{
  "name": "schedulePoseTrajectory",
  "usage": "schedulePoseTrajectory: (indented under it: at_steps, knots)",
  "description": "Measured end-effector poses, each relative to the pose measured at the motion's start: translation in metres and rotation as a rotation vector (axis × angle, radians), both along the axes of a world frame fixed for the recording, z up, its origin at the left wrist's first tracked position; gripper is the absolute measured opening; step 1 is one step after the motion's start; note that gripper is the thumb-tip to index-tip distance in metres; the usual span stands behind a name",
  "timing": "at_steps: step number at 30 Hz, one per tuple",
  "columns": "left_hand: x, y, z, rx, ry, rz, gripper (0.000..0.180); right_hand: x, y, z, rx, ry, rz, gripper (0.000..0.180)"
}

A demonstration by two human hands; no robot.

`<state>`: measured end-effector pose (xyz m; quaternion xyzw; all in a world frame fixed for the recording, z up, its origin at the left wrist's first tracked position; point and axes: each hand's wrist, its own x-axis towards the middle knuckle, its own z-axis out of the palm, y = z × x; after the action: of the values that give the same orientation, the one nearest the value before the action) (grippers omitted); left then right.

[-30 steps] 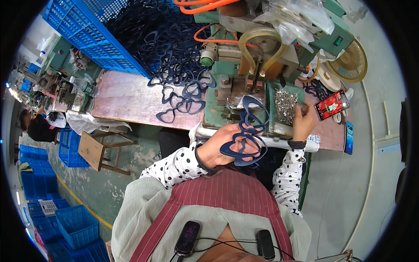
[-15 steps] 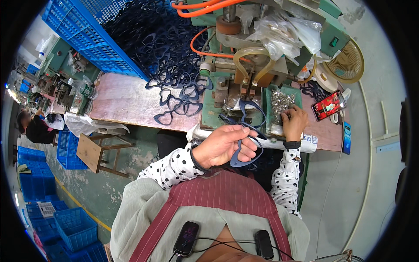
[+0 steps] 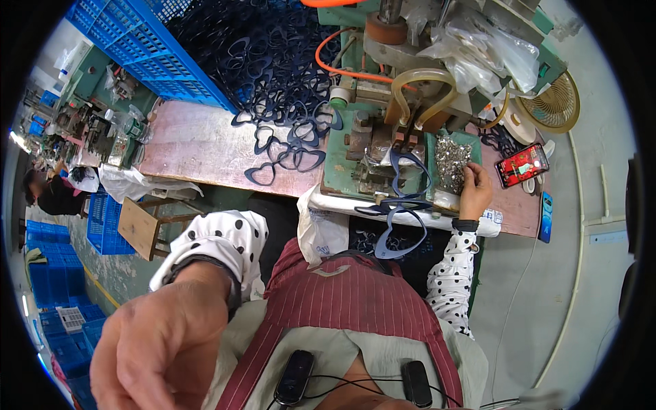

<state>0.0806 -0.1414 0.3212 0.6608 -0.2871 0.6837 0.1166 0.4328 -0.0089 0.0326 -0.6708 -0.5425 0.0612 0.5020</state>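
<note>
Right hand [image 3: 473, 191] pinching in the rivets [image 3: 452, 161], left hand [image 3: 160, 345] raised, loosely curled, empty.
Frames [image 3: 400, 205] beside the rivets: light, springy plastic (take them by the rim); rivets tiny, slippery.

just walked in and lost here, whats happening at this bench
A person sits at a green machine on a workbench. Their right hand rests at a tray of small metal parts. Their left hand is raised close to the camera, holding nothing that shows. Dark blue heart-shaped eyeglass frames lie at the machine's front edge, and many more are heaped by a blue crate.
</note>
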Motion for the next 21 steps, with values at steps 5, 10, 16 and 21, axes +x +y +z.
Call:
schedulePoseTrajectory:
  at_steps: [5,10,16,21]
  knots:
    - [0.018,-0.029,-0.017,-0.38,-0.147,-0.108,0.024,-0.002,0.007,-0.003,0.015,0.172,0.042,0.008]
    - [0.016,-0.018,-0.017,-0.315,0.029,-0.613,0.022,-0.016,0.004,0.02,0.032,0.117,0.097,0.012]
    - [0.015,-0.009,-0.021,-0.315,0.149,-0.088,0.026,-0.057,-0.01,0.069,0.008,0.412,0.293,0.015]
    - [0.014,-0.008,-0.032,-0.276,0.111,-0.268,0.03,-0.102,-0.039,0.132,-0.006,0.359,0.545,0.017]
